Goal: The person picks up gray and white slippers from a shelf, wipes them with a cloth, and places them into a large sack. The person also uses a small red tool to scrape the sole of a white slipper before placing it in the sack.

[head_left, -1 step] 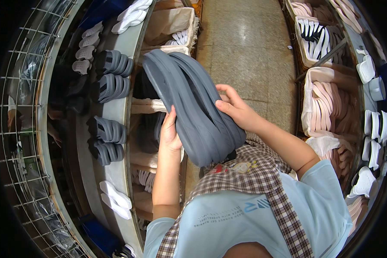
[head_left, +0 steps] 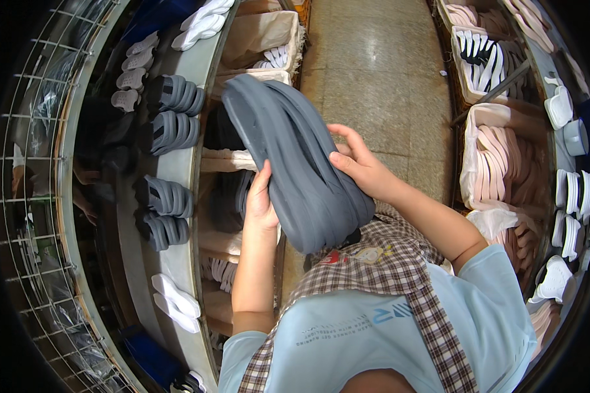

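Observation:
A stack of grey shoe soles (head_left: 301, 170) is held in front of my chest, tilted with its upper end to the left. My left hand (head_left: 261, 200) grips its left side, thumb on the edge and fingers hidden beneath. On the right side my right hand (head_left: 357, 160) clasps the stack, its thumb against the outer sole. A dark gap shows between the soles in the middle. The lower end rests close to my checked apron (head_left: 380, 252).
At left, a metal shelf (head_left: 177, 259) carries grey sole bundles (head_left: 176, 134) and white soles (head_left: 176, 302). Lined baskets (head_left: 259, 39) stand beneath it. Across the tiled aisle (head_left: 373, 65), baskets hold pink soles (head_left: 495, 160) and black and white ones (head_left: 482, 59). A wire grid (head_left: 36, 196) rises far left.
The upper end of the sole stack has shifted slightly right, and the dark gap between the soles has narrowed. Both hands keep their hold.

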Motion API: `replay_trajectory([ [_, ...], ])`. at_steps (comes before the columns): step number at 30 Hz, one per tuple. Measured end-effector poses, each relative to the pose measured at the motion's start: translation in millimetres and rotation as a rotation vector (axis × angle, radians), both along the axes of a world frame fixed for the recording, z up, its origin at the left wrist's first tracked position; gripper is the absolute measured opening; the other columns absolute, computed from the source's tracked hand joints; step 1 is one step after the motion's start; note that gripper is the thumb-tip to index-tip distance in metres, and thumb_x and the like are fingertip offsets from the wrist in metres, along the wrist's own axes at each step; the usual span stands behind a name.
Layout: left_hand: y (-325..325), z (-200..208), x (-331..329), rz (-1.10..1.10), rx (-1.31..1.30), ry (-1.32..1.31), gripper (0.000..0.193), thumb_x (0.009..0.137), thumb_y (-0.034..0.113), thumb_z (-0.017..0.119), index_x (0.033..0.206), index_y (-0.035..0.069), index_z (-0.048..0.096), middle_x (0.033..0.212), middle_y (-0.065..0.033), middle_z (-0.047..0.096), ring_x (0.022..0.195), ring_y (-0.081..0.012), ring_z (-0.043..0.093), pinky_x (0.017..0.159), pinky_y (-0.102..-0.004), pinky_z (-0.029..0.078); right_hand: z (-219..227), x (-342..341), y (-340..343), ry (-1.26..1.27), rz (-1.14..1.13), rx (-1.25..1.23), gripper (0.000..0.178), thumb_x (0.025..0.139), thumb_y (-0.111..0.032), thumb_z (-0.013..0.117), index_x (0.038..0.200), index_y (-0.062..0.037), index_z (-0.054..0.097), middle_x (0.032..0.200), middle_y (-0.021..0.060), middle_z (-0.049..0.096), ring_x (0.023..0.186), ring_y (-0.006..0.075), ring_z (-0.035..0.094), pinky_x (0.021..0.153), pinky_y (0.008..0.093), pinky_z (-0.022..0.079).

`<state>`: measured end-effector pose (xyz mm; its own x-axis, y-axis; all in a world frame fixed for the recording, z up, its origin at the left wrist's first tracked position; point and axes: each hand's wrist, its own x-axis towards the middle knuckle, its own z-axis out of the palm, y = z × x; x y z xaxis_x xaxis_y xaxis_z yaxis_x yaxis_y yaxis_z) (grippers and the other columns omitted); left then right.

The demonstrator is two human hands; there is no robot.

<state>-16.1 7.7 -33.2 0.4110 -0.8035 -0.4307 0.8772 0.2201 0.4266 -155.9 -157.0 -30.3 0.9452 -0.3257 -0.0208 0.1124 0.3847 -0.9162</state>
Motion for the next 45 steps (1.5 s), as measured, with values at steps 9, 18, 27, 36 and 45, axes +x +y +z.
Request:
replay_trajectory([
  [9, -0.4, 4.5, -9.6, 0.026, 0.213, -0.097, 0.048, 0.086, 0.022, 0.056, 0.127, 0.0, 0.041, 0.115, -0.0168, 0.054, 0.102, -0.0274, 0.056, 0.088, -0.0408, 0.048, -35.3, 6.8, 11.1, -0.017, 0.009, -0.353, 0.042, 0.093, -0.016, 0.047, 0.132, -0.0048, 0.035, 0.125, 0.0124, 0.045, 0.116, 0.022, 0.044, 0.099, 0.0347, 0.033],
  [18, 1.3, -6.4, -15.5, 0.086, 0.125, -0.14, 0.047, 0.092, 0.026, 0.05, 0.131, 0.004, 0.034, 0.116, -0.0135, 0.053, 0.101, -0.025, 0.057, 0.086, -0.0402, 0.049, -23.8, 16.4, 4.5, 0.14, 0.022, -0.787, 0.042, 0.08, -0.012, 0.058, 0.121, -0.0115, 0.047, 0.115, 0.02, 0.047, 0.105, 0.0361, 0.051, 0.088, 0.0401, 0.044],
  [27, 32.3, 32.9, -24.1, 0.376, 0.313, -0.185, 0.043, 0.086, 0.018, 0.055, 0.124, 0.002, 0.042, 0.112, -0.0128, 0.056, 0.098, -0.0246, 0.058, 0.084, -0.0398, 0.048, 26.5, 58.5, 20.5, 0.207, 0.015, -1.557, 0.046, 0.072, -0.005, 0.055, 0.116, -0.0177, 0.05, 0.115, 0.0226, 0.047, 0.089, 0.0379, 0.058, 0.072, 0.043, 0.05],
  [36, 248.6, 99.1, 46.8, 1.059, 0.473, -0.284, 0.035, 0.083, 0.023, 0.043, 0.109, 0.001, 0.052, 0.099, -0.0136, 0.062, 0.089, -0.0278, 0.061, 0.082, -0.0407, 0.05, 80.8, 199.1, 65.3, -0.015, 0.417, -0.367, 0.079, 0.07, 0.001, 0.052, 0.141, -0.0037, 0.017, 0.129, 0.0234, 0.04, 0.103, 0.0246, 0.053, 0.087, 0.0334, 0.043],
  [45, 339.9, 60.5, 178.0, 0.974, 0.541, -0.257, 0.043, 0.09, 0.034, 0.042, 0.117, 0.002, 0.051, 0.122, -0.011, 0.054, 0.112, -0.0281, 0.049, 0.101, -0.0443, 0.032, 86.8, 425.3, 218.1, 0.253, 0.754, -0.17, 0.034, 0.066, -0.003, 0.057, 0.098, 0.0071, 0.052, 0.096, 0.0205, 0.059, 0.081, 0.0274, 0.061, 0.066, 0.0409, 0.052],
])
